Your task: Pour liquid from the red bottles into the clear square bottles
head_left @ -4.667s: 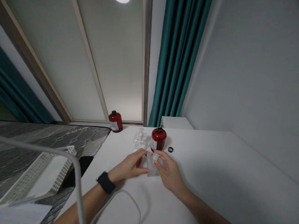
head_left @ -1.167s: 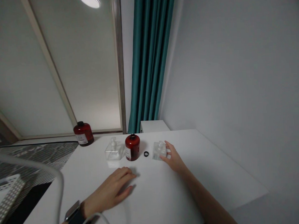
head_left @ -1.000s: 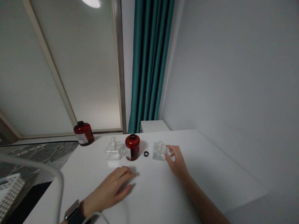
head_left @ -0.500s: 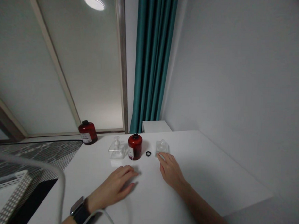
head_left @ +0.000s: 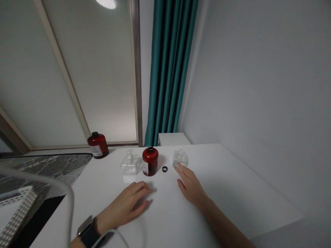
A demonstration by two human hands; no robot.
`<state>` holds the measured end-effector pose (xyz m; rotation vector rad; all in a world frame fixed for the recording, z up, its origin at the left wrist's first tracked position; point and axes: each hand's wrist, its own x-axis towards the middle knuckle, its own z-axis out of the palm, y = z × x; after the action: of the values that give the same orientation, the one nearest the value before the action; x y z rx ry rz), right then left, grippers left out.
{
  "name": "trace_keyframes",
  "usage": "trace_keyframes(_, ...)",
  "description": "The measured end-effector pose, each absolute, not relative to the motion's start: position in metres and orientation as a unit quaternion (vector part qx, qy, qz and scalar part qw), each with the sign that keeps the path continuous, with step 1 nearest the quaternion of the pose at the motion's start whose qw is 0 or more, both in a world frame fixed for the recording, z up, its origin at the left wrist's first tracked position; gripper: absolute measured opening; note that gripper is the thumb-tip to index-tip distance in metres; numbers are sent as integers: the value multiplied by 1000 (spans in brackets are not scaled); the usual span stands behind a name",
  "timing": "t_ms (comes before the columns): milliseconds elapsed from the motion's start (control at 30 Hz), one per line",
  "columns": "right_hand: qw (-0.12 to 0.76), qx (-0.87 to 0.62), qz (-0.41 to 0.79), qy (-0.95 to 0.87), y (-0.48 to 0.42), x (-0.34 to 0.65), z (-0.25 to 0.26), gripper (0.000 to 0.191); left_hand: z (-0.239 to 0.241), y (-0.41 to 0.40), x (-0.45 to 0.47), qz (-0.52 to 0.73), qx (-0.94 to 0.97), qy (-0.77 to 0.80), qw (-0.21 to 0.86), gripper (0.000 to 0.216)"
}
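My left hand (head_left: pixel 124 206), a dark watch on its wrist, lies flat on the white table (head_left: pixel 233 194) with fingers stretched out and nothing in it. My right hand (head_left: pixel 189 185) rests open on the table, fingertips just short of a small clear square bottle (head_left: pixel 179 158). A small black ring cap (head_left: pixel 164 169) lies left of those fingertips. A dark red bottle (head_left: pixel 149 161) with no cap stands beside the ring, and another clear square bottle (head_left: pixel 129 165) stands to its left.
A second dark red bottle (head_left: pixel 98 144) with a black cap stands at the back left by the window frame. A teal curtain (head_left: pixel 171 66) hangs behind the table. A white perforated basket (head_left: pixel 13 212) sits at the far left. A white cable (head_left: pixel 123 241) loops near my left wrist.
My right hand set the small clear bottle down right of the ring cap, let go of it and drew back toward me. My left hand has stayed flat on the table.
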<state>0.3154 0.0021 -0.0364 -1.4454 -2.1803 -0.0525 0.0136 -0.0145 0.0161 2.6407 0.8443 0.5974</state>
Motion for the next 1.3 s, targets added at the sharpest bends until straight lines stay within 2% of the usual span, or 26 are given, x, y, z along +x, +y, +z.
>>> trace_keyframes(333, 315, -473, 49, -821, 2, 287, -16, 50, 14, -8, 6, 241, 913, 311, 104, 25)
trace_keyframes(467, 388, -468, 114, -786, 19, 256, -1, 51, 17, -1, -3, 278, 884, 370, 66, 12)
trace_keyframes(700, 513, -465, 126, -710, 52, 222, -6, 46, 16, 15, -21, 364, 801, 472, 48, 19)
trace_keyframes(1000, 502, -476, 170, -702, 48, 242, -33, 43, 4, 20, -22, 418, 752, 507, 61, 7)
trace_keyframes(1067, 497, -475, 176, -705, 47, 240, -36, 44, 1, 23, -24, 436, 743, 505, 53, 9)
trace_keyframes(1200, 500, -480, 191, -695, 47, 236, -41, 58, -4, 32, -28, 480, 726, 491, 36, 12)
trace_keyframes(1300, 510, -481, 205, -683, 48, 235, -42, 59, -7, 36, -31, 496, 712, 496, 37, 18)
